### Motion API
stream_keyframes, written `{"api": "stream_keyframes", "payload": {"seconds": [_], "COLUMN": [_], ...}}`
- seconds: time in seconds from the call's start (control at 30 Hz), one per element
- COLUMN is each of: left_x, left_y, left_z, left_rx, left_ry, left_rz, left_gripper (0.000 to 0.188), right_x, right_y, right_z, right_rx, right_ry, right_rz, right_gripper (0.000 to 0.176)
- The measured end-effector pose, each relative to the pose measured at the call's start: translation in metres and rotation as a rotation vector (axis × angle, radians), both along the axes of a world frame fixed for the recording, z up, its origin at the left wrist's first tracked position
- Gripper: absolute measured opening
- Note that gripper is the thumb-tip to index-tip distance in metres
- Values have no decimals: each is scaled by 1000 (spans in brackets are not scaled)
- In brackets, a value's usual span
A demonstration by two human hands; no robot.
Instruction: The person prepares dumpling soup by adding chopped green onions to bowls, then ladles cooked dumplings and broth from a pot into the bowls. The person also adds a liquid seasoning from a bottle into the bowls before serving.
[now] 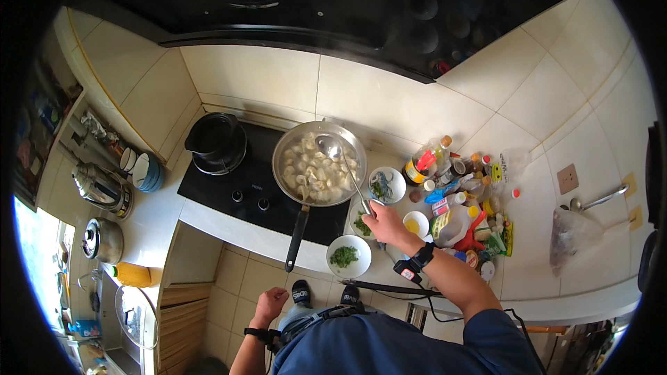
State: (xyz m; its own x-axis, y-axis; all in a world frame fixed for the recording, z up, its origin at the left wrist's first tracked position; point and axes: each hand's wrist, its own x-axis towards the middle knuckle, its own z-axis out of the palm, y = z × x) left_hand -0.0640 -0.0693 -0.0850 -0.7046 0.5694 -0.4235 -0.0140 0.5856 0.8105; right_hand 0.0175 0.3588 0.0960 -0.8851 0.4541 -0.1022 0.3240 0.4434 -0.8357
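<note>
My right hand [390,225] grips the handle of a metal ladle [329,145]. The ladle's bowl is over the far side of a wide steel pan [278,179], among many pale dumplings [312,174] in steaming liquid. The pan sits on the black cooktop [224,219], its black handle [297,239] pointing towards me. Below the counter's edge my left hand [271,303] hangs loosely curled, with nothing visible in it. Near my right hand are white bowls with chopped greens: one in front [348,256], one partly hidden by the hand [359,221], and one behind [386,185].
A small bowl with yellow liquid [415,225] stands beside crowded bottles and jars [453,224]. A black pot [214,138] occupies the left burner. Further left are stacked bowls [147,173], a thermos [104,187] and a lidded steel pot [102,239]. A range hood [312,31] hangs above.
</note>
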Motion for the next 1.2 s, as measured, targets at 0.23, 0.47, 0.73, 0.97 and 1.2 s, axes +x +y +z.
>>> {"api": "stream_keyframes", "payload": {"seconds": [0.23, 0.47, 0.73, 0.97, 1.2], "left_x": [-5, -6, -1, 1, 5], "left_y": [-13, -18, -33, -33, -36], "left_z": [-18, -5, -17, -17, -19], "left_rx": [30, 46, 39, 48, 49], "left_ry": [-35, -35, -23, -22, -16], "left_rz": [68, 113, 140, 137, 140], "left_gripper": [26, 27, 27, 28, 27], "right_x": [-34, -40, -44, -47, -48], "right_y": [21, 34, 36, 40, 34], "right_z": [2, -7, 0, -2, 12], "right_rx": [-1232, -1252, -1247, -1227, -1217], "right_ry": [-135, -229, -218, -236, -252], "right_rz": [-260, -275, -292, -284, -304], "right_gripper": [18, 23, 23, 26, 21]}}
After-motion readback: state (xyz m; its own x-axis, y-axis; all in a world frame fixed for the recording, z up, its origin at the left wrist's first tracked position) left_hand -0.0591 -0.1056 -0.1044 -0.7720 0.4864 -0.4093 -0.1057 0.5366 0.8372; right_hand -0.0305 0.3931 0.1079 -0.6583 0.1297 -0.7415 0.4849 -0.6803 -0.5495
